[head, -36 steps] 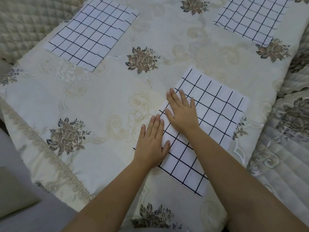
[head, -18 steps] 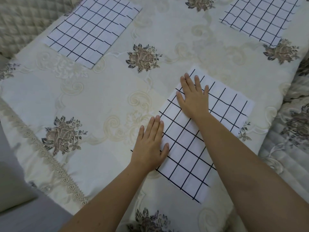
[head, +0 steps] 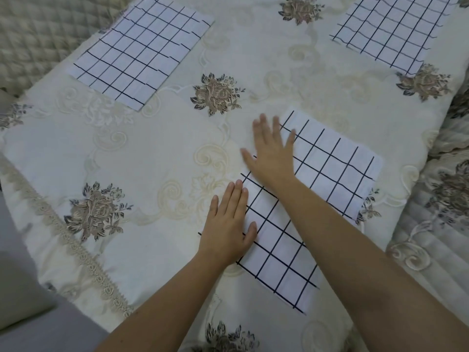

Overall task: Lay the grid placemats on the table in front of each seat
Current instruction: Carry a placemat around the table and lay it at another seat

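Three white placemats with black grid lines lie flat on a cream floral tablecloth (head: 152, 158). The nearest placemat (head: 327, 179) lies at an angle in front of me. My left hand (head: 228, 224) rests flat on its near left edge, fingers together. My right hand (head: 272, 153) lies flat and spread across its far left corner, blurred by motion. A second placemat (head: 142, 54) sits at the far left and a third placemat (head: 390, 29) at the far right. Neither hand holds anything.
Quilted beige seat cushions (head: 30, 39) border the table at the far left. Embroidered cushions (head: 441, 224) lie along the right side. A lace trim (head: 83, 252) runs along the table's near left edge, with grey floor (head: 22, 301) below.
My right hand has slid away from me and to the left across the near placemat, spreading its fingers. My left hand has stayed pressed on the near edge.
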`<action>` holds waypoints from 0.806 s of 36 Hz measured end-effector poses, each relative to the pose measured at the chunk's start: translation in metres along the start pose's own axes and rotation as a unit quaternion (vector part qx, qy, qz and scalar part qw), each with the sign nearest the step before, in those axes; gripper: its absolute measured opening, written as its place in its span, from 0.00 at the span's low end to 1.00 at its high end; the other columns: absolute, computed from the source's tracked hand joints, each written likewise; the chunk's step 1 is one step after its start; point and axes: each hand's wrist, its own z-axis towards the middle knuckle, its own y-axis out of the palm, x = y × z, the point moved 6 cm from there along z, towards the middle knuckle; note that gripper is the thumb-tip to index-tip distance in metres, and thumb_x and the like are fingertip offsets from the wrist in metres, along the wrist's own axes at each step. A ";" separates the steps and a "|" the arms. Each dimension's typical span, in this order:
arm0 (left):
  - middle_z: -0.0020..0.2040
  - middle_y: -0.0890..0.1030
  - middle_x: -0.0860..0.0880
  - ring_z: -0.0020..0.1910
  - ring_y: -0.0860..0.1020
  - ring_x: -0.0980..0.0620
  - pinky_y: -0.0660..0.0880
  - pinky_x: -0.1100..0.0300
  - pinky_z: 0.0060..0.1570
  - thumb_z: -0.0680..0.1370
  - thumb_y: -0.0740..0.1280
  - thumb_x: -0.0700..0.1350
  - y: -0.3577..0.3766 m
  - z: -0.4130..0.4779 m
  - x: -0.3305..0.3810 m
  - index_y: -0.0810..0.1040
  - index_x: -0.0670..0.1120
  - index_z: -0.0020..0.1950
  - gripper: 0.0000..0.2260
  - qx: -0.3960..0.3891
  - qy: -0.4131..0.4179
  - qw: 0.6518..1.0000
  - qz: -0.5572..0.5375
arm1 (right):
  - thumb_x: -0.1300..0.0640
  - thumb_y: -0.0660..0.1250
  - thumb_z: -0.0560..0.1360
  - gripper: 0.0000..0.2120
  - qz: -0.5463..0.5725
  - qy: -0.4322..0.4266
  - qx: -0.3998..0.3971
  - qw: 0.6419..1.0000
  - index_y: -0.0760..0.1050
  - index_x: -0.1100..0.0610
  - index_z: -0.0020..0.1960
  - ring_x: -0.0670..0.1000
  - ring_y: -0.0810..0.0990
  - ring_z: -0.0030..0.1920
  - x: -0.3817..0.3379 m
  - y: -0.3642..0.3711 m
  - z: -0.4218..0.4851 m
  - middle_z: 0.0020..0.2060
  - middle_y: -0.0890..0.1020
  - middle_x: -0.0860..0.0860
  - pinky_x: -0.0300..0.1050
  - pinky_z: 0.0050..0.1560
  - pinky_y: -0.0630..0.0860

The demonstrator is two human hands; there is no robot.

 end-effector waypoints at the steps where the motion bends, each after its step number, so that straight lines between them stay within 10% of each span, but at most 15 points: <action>1: 0.75 0.61 0.43 0.74 0.54 0.48 0.54 0.43 0.69 0.75 0.54 0.55 0.000 0.000 0.000 0.61 0.40 0.74 0.30 0.000 0.000 1.000 0.002 | 0.40 0.45 0.79 0.33 0.011 -0.020 -0.015 1.000 0.38 0.56 0.76 0.55 0.36 0.76 -0.010 0.006 -0.006 0.76 0.39 0.52 0.61 0.71 0.35; 29: 0.76 0.60 0.43 0.75 0.57 0.47 0.54 0.45 0.70 0.75 0.54 0.56 -0.001 0.000 0.000 0.60 0.39 0.74 0.32 -0.014 0.006 1.000 -0.004 | 0.35 0.45 0.77 0.39 0.035 0.110 -0.051 0.992 0.36 0.58 0.76 0.52 0.36 0.76 0.061 -0.004 0.030 0.76 0.38 0.52 0.61 0.73 0.37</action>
